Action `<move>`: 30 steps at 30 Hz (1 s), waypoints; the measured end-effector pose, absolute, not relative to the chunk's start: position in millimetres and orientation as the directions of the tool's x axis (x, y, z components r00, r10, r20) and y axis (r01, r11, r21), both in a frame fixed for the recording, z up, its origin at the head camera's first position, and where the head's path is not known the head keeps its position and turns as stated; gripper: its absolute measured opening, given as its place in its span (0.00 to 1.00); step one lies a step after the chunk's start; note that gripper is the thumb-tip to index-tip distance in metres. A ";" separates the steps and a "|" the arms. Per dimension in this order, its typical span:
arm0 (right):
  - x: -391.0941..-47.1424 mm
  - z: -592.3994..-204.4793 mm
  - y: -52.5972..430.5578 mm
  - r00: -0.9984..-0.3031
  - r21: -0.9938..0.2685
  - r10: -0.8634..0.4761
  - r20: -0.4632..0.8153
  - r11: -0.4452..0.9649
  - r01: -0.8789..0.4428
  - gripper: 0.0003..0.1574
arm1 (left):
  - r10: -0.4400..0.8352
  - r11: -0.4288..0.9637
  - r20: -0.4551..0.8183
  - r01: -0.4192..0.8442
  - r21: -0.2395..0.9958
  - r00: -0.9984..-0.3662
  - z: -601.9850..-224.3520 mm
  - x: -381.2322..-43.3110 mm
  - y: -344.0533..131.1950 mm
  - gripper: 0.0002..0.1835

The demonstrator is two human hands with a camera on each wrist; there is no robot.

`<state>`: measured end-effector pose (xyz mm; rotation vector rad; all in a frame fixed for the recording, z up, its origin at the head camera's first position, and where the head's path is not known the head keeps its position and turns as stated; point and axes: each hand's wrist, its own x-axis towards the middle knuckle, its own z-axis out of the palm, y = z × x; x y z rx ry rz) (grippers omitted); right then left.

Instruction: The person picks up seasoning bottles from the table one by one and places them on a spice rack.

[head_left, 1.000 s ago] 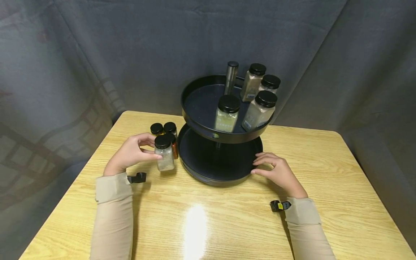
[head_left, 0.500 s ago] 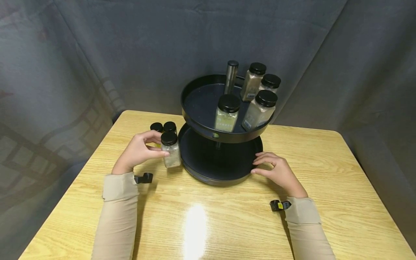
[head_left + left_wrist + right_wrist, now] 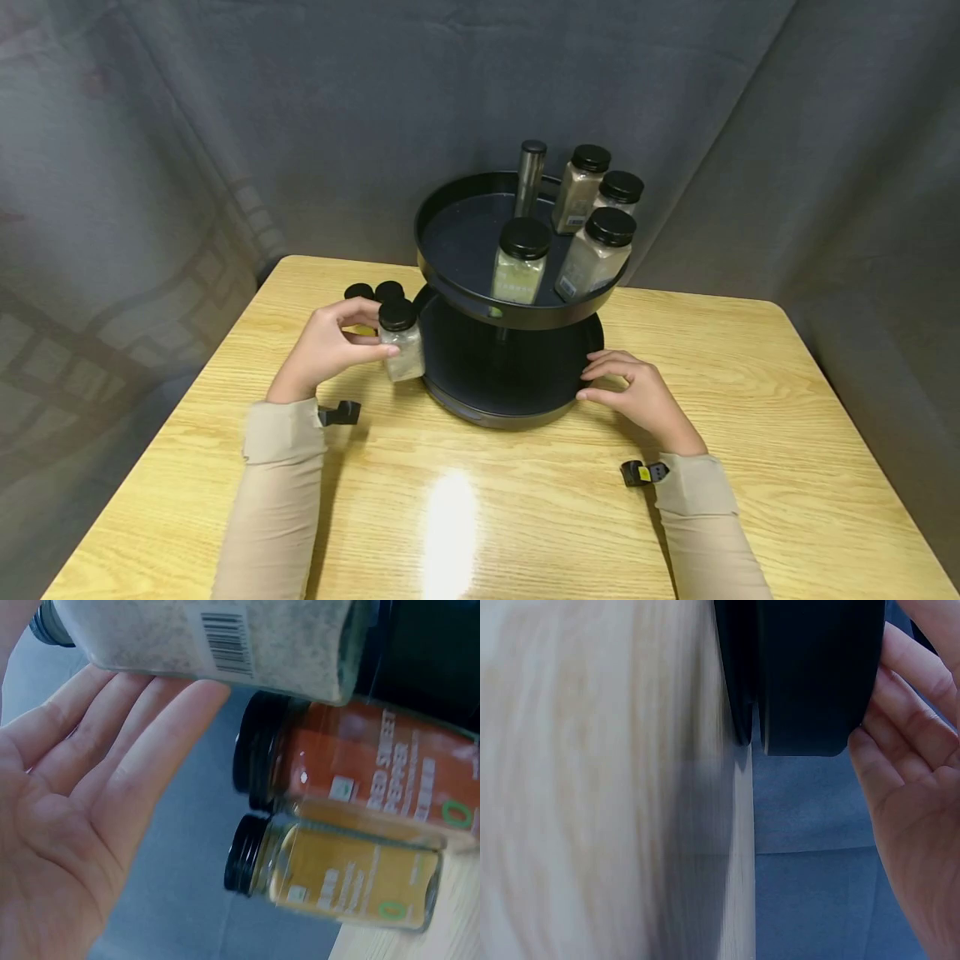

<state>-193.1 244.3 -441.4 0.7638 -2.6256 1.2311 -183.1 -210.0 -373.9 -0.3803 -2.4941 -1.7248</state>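
Observation:
My left hand [image 3: 330, 348] pinches a spice jar [image 3: 406, 350] with a black lid and pale, speckled contents, thumb in front and fingers behind. In the head view the jar overlaps the left rim of the lower tray of a black two-tier turntable [image 3: 480, 414]. The left wrist view shows the jar's barcode [image 3: 226, 641] and, beside it, a red sweet pepper jar [image 3: 375, 761] and a yellow spice jar [image 3: 352, 874]. My right hand [image 3: 637, 396] rests its fingertips on the right rim of the lower tray, thumb and fingers apart; the right wrist view shows them at the tray's wall [image 3: 814, 690].
The upper tray [image 3: 465, 233] bears a jar with pale green contents [image 3: 517, 279], several other black-lidded jars including a brown one [image 3: 577, 200], and a metal post [image 3: 529, 183]. Black lids [image 3: 389, 291] of standing jars show behind my left hand. A grey curtain [image 3: 375, 125] hangs behind the wooden table [image 3: 360, 517].
My left hand has carried the pale jar rightward and slightly away from me, up to the lower tray's left rim. My right hand has stayed at the tray's right side.

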 end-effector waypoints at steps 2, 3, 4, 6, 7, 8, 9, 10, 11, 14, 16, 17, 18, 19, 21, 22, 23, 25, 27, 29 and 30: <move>-193.1 -440.6 243.9 -0.863 -0.683 -0.384 0.329 0.535 -0.498 0.12 | 0.154 0.329 0.226 0.266 0.906 -0.962 -375.3 -185.2 -207.0 0.28; -193.2 -440.2 243.7 -0.864 -0.684 -0.383 0.327 0.535 -0.496 0.12 | 0.155 0.330 0.232 0.271 0.904 -0.960 -376.0 -186.2 -205.5 0.27; -193.3 -439.8 243.6 -0.866 -0.686 -0.381 0.324 0.536 -0.492 0.12 | 0.154 0.334 0.237 0.277 0.901 -0.959 -376.7 -187.3 -203.8 0.27; -193.8 -439.7 243.6 -0.868 -0.690 -0.382 0.317 0.535 -0.487 0.12 | 0.152 0.339 0.244 0.282 0.898 -0.958 -378.3 -189.2 -200.5 0.27; -194.2 -439.6 243.5 -0.868 -0.691 -0.382 0.316 0.535 -0.487 0.12 | 0.150 0.347 0.239 0.278 0.896 -0.959 -379.3 -190.1 -199.2 0.28; -194.5 -439.7 243.6 -0.869 -0.691 -0.383 0.314 0.535 -0.486 0.12 | 0.149 0.350 0.235 0.273 0.896 -0.961 -380.4 -191.0 -197.7 0.28; -194.7 -439.8 243.5 -0.869 -0.691 -0.384 0.313 0.535 -0.485 0.12 | 0.150 0.354 0.230 0.269 0.896 -0.962 -381.5 -191.8 -195.9 0.29; -194.9 -439.9 243.5 -0.869 -0.693 -0.384 0.311 0.534 -0.485 0.12 | 0.152 0.349 0.227 0.267 0.898 -0.962 -382.5 -192.7 -194.1 0.29; -195.1 -439.9 243.4 -0.869 -0.694 -0.385 0.312 0.533 -0.485 0.12 | 0.157 0.341 0.226 0.267 0.901 -0.962 -383.5 -193.6 -192.2 0.29; -195.1 -440.0 243.2 -0.869 -0.695 -0.384 0.313 0.532 -0.485 0.12 | 0.179 0.317 0.240 0.286 0.904 -0.954 -385.3 -196.4 -186.2 0.28; -195.0 -440.1 243.0 -0.868 -0.694 -0.384 0.314 0.531 -0.486 0.12 | 0.189 0.308 0.261 0.309 0.900 -0.947 -386.2 -198.2 -182.5 0.27; -194.9 -440.2 242.9 -0.868 -0.693 -0.384 0.315 0.532 -0.486 0.12 | 0.192 0.312 0.271 0.321 0.894 -0.943 -386.8 -199.1 -180.8 0.27; -194.8 -440.3 242.8 -0.869 -0.693 -0.383 0.314 0.533 -0.486 0.13 | 0.195 0.319 0.281 0.332 0.888 -0.940 -387.4 -200.1 -179.3 0.27; -194.7 -440.5 242.8 -0.869 -0.692 -0.382 0.314 0.534 -0.485 0.13 | 0.199 0.327 0.288 0.341 0.881 -0.937 -388.0 -201.0 -177.9 0.27; -194.4 -440.9 242.6 -0.869 -0.692 -0.382 0.314 0.534 -0.485 0.13 | 0.206 0.345 0.299 0.355 0.869 -0.932 -389.1 -203.0 -174.8 0.27; -194.3 -441.2 242.7 -0.870 -0.694 -0.381 0.313 0.534 -0.484 0.13 | 0.212 0.352 0.300 0.359 0.864 -0.930 -390.0 -204.4 -173.3 0.27; -194.2 -441.5 242.8 -0.871 -0.696 -0.380 0.312 0.533 -0.482 0.13 | 0.219 0.361 0.301 0.363 0.859 -0.928 -390.8 -205.8 -172.0 0.28; -194.1 -442.1 243.1 -0.871 -0.700 -0.379 0.311 0.529 -0.480 0.12 | 0.229 0.382 0.300 0.369 0.847 -0.926 -391.7 -208.3 -169.7 0.28; -194.2 -442.8 243.6 -0.873 -0.704 -0.378 0.309 0.526 -0.477 0.12 | 0.237 0.407 0.297 0.372 0.834 -0.925 -392.0 -210.7 -168.0 0.29; -194.4 -443.3 244.3 -0.874 -0.705 -0.376 0.308 0.527 -0.475 0.12 | 0.238 0.435 0.295 0.373 0.819 -0.925 -390.9 -212.5 -166.7 0.30; -194.5 -443.5 244.6 -0.875 -0.705 -0.374 0.307 0.528 -0.473 0.12 | 0.240 0.452 0.293 0.373 0.810 -0.926 -389.9 -213.0 -166.2 0.31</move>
